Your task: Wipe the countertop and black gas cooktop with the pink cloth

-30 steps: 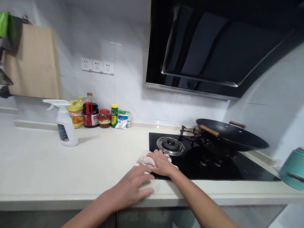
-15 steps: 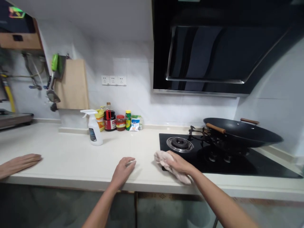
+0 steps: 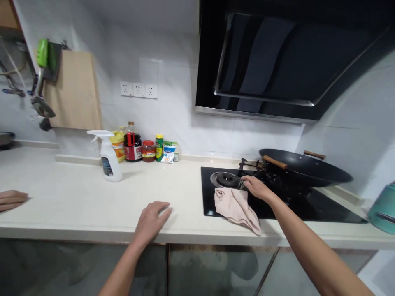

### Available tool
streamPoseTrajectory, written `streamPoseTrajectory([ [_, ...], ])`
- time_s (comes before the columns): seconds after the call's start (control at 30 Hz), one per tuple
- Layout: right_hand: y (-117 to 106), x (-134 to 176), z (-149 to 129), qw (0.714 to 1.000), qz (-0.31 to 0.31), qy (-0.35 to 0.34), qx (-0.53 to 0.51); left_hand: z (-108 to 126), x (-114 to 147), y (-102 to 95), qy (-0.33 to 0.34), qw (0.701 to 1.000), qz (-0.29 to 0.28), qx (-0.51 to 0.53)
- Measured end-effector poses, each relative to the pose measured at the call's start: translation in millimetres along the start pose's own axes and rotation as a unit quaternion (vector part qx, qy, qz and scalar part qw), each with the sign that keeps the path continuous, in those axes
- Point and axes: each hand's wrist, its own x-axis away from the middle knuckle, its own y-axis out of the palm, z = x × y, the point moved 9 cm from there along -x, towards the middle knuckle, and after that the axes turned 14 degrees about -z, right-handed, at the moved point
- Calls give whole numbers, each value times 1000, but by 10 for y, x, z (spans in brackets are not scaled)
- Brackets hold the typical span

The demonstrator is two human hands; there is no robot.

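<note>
My left hand (image 3: 153,218) rests on the pale countertop (image 3: 182,205) near its front edge, thumb and fingers apart, holding nothing. A crumpled light pink cloth (image 3: 236,205) lies by itself over the front of the black gas stove (image 3: 210,205), its lower end hanging onto the counter. Just behind the cloth, my right hand (image 3: 256,187) reaches out with its fingertips at the right side of the left burner's metal ring (image 3: 215,181). Those fingers look stretched out; whether they touch the ring, I cannot tell.
A black wok (image 3: 308,166) with wooden handles sits on the right burner under the range hood (image 3: 262,61). A white spray bottle (image 3: 109,160) and a soy sauce bottle (image 3: 132,144) stand left. Another person's hand (image 3: 12,199) rests far left. A teal container (image 3: 384,209) shows right.
My right hand has let go of the cloth, leaving it on the stove's front, and moved back to the left burner. My left hand stays on the counter. The view has shifted slightly.
</note>
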Motion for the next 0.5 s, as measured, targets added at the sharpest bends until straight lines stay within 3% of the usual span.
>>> streamPoseTrajectory([
  [0.13, 521, 124, -227, 997, -43, -15, 54, 27, 11, 28, 5, 1000, -7, -22],
  [0.23, 883, 102, -381, 989, -50, 13, 140, 56, 17, 31, 6, 999, -11, -39],
  [0.37, 993, -89, -657, 976, -14, 30, 214, 79, 14, 31, -6, 999, -15, -49],
  [0.5, 1184, -148, -1154, 972, -33, -47, 227, 55, 16, 19, -18, 999, -1, -47],
])
